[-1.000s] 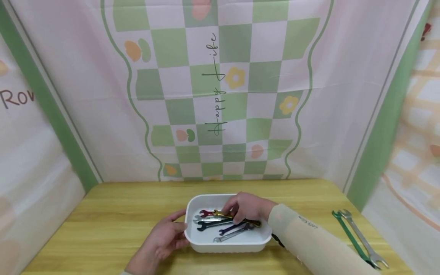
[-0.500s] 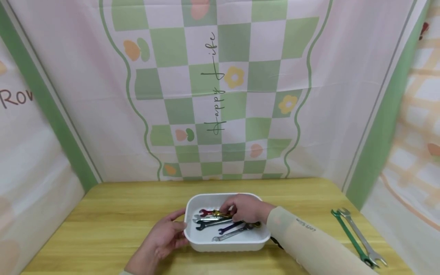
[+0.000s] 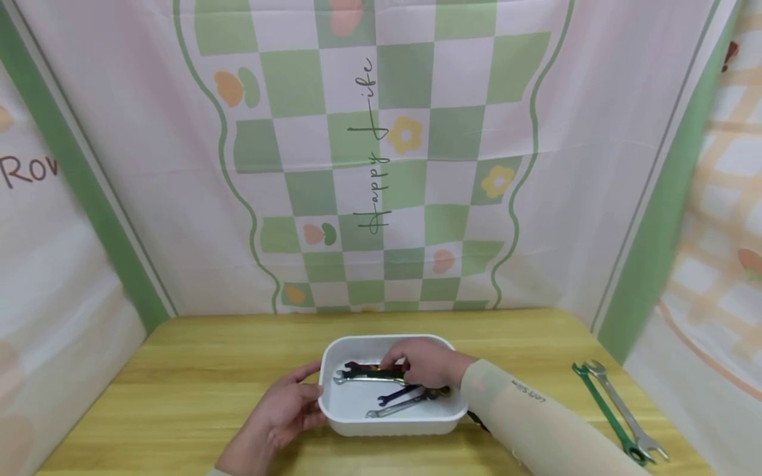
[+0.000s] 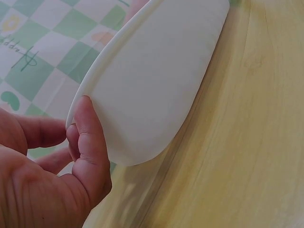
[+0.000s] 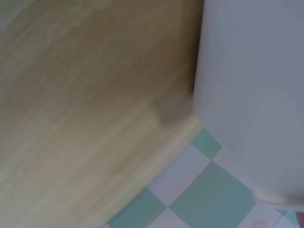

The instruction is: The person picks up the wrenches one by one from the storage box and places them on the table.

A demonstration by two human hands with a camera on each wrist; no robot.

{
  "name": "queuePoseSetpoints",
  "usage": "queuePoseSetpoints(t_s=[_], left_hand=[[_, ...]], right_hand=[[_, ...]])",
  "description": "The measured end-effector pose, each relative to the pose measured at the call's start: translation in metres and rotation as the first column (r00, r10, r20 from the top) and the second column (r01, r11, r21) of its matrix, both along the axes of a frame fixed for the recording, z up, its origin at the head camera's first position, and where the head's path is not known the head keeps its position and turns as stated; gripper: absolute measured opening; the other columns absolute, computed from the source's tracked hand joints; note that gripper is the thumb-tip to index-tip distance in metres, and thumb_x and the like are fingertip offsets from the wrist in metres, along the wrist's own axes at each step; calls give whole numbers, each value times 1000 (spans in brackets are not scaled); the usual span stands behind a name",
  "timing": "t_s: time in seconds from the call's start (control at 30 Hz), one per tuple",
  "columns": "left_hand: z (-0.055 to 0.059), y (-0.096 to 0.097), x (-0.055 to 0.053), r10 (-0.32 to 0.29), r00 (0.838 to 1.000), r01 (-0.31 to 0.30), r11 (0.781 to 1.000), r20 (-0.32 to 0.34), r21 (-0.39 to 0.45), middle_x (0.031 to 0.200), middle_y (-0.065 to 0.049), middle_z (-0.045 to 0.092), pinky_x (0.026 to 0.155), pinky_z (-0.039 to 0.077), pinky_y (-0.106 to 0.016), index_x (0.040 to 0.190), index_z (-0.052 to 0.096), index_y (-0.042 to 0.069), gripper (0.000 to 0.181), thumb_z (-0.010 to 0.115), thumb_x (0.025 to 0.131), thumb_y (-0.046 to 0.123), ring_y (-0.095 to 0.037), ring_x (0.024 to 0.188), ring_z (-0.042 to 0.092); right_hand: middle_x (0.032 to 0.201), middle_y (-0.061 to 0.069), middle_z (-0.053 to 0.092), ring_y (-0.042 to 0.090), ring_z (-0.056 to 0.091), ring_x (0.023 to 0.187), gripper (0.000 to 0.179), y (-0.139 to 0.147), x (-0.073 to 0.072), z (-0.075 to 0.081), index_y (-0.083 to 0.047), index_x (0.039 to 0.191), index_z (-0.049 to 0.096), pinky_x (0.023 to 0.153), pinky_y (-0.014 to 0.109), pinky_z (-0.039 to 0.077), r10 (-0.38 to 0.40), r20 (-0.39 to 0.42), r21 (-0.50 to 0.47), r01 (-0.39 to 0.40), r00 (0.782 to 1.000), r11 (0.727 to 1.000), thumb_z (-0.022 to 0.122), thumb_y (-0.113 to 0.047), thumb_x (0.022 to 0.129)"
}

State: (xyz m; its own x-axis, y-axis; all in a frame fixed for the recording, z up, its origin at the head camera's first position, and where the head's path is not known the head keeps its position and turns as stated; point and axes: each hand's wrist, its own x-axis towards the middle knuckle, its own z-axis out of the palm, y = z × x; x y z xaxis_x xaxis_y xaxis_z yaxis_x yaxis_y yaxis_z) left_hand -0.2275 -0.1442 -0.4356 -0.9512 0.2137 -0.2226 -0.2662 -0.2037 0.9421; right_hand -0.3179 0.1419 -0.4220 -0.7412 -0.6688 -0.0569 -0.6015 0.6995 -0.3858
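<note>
A white plastic basin point(image 3: 399, 428) stands on the table with several wrenches inside. My left hand point(image 3: 288, 406) holds its left end, thumb and fingers at the rim; in the left wrist view the left hand point(image 4: 61, 161) has a finger along the outer wall. My right hand point(image 3: 425, 362) reaches in from the right and grips a bunch of wrenches, with a black wrench point(image 3: 375, 374) foremost. A silver wrench point(image 3: 340, 378) shows under it, and a bit of red behind. Nearer the front lie a purple wrench point(image 3: 395, 395) and a silver combination wrench point(image 3: 395, 407). The fingers hide the bunch's right ends.
At the table's right lie a green wrench point(image 3: 607, 410) and a long silver wrench point(image 3: 625, 410), side by side. The wooden table point(image 3: 238, 357) meets a checkered cloth point(image 3: 381, 198) behind, with cloth walls on both sides.
The black wrench has swung up against the red and silver ones under my right hand, and the gold wrench is now mostly hidden. My left hand stays at the basin's rim.
</note>
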Motion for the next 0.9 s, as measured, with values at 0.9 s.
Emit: queuePoseSetpoints(t_s=[0.9], left_hand=[[-2, -1, -1, 0, 1000, 0, 1000, -2, -3, 102, -21, 59, 71, 57, -36, 152, 33, 0, 65, 58, 92, 0, -24, 82, 59]], right_hand=[[124, -1, 57, 26, 58, 105, 64, 12, -8, 20, -35, 138, 58, 84, 43, 52, -50, 345, -353, 179, 937, 918, 62, 1, 85]])
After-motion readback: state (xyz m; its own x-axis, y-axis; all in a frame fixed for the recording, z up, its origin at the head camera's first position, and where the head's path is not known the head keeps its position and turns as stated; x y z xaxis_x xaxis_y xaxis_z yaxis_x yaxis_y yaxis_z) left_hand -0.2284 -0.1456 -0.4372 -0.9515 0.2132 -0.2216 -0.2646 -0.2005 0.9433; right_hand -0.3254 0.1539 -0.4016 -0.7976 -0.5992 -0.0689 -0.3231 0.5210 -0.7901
